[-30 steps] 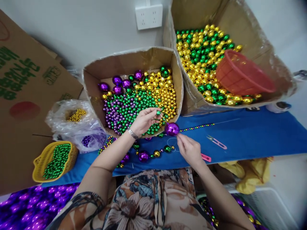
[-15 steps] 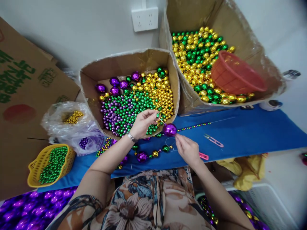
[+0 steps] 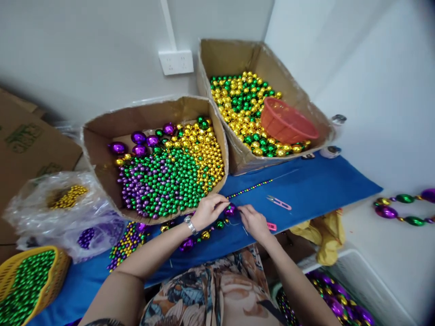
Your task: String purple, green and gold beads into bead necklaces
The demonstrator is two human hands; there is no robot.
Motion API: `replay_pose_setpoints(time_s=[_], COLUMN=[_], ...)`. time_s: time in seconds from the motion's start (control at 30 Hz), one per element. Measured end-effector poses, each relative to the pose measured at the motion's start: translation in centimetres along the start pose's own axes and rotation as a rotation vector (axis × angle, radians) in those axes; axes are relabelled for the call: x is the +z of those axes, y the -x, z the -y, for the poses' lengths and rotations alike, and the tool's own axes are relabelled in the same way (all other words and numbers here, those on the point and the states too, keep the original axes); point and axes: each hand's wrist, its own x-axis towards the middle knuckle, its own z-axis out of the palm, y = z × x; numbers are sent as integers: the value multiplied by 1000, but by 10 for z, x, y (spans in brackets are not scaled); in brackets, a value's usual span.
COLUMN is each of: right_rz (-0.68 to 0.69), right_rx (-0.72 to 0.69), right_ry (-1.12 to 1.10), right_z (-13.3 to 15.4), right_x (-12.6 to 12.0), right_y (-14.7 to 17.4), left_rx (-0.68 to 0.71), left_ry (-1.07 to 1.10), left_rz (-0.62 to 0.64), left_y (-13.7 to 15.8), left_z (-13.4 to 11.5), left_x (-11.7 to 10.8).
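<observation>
A large shiny purple bead (image 3: 230, 210) sits between my two hands, low over the table. My left hand (image 3: 207, 212), with a metal watch on its wrist, pinches at the bead's left side. At its right, my right hand (image 3: 254, 222) has thumb and fingers pressed together; what is between them is too small to make out. A thin clear thread loops beneath the bead. Just below lies a string of beads, with a green bead (image 3: 219, 224), a gold bead (image 3: 205, 235) and another purple bead (image 3: 186, 244). Behind my hands stretches a thin strand of tiny beads (image 3: 249, 189).
One carton (image 3: 89, 156) holds sorted beads; another carton (image 3: 238, 160) behind it contains gold and green beads and a red basket (image 3: 287, 121). Pink thread snips (image 3: 280, 203) and a pink tool (image 3: 271, 226) lie at right. A yellow basket (image 3: 61, 276) and plastic bags (image 3: 30, 206) stand left.
My hands have come down toward the table and closer together around the purple bead. The needle and small green bead at my left fingertips no longer show. The view has shifted.
</observation>
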Motion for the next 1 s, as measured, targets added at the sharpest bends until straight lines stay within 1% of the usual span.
replay_pose_setpoints(time_s=[0.07,0.17,0.23,0.33,0.4,0.47,0.53,0.57,0.63,0.7,0.77,0.83,0.87,1.0], right_rz=[-71,-177,-199,-221,-217,-207,-195,-186,-160,-144,-158,-224,-281,-590], right_rx=[-21,-134,-207,-247,-216,-129,-45,-26,-33,-41,-16,37,67,166], right_ry=[-74,-256,-339,-411,-467,-548,-638,-679,-750,-819,-904,-995,-1045,-1192], right_z=[7,24,33,37,34,32,34,37,44,49,49,42,37,12], right_x=[-12,-26,-28,-25,-26,-33,-43,-49,-60,-70,-80,-92,-99,-127], right_y=[-4,-15,-21,-25,-24,-24,-25,-26,-28,-30,-30,-29,-28,-28], left_rx=[80,139,110,-28,-124,-141,-60,-7,73,104,104,75,51,-21], left_ry=[-15,14,50,175,274,274,166,99,-7,-80,-144,-212,-240,-284], left_rz=[1,-34,-70,-93,-96,-55,71,145,257,318,369,408,414,384], left_y=[-6,-15,-19,-17,-12,-6,-3,-2,-4,-6,-8,-8,-8,-8], left_z=[-15,-35,-42,-39,-31,-20,-10,-5,3,9,14,18,19,20], left_x=[-11,-26,-31,-30,-23,-12,3,11,28,41,51,57,58,60])
